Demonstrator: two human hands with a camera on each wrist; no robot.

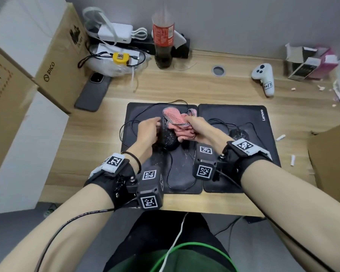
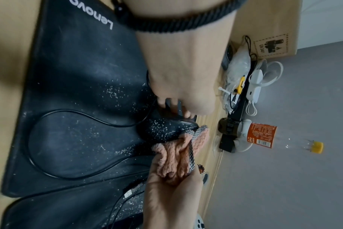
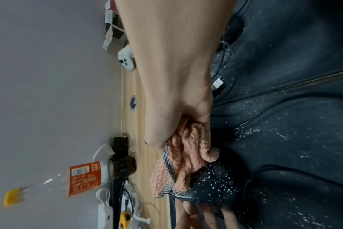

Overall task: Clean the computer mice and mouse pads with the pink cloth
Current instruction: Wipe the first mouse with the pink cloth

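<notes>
Two black mouse pads lie side by side, the left pad (image 1: 145, 114) and the right Lenovo pad (image 1: 247, 118), both dusted with white specks. My left hand (image 1: 147, 130) grips a black speckled mouse (image 1: 168, 137) lifted above the left pad; its fingers (image 2: 162, 102) curl under it. My right hand (image 1: 196, 130) holds the bunched pink cloth (image 1: 177, 122) against that mouse's top. The cloth (image 3: 178, 162) covers part of the mouse (image 3: 211, 184). A second black mouse (image 1: 239, 134) rests on the right pad, with its cable looped around it.
A cola bottle (image 1: 163, 40), chargers and cables (image 1: 116, 34), a phone (image 1: 92, 91) and cardboard boxes (image 1: 53, 65) crowd the back left. A white controller (image 1: 263, 77) and small open cartons (image 1: 306, 63) lie at the back right. Another box (image 1: 332, 154) stands at the right edge.
</notes>
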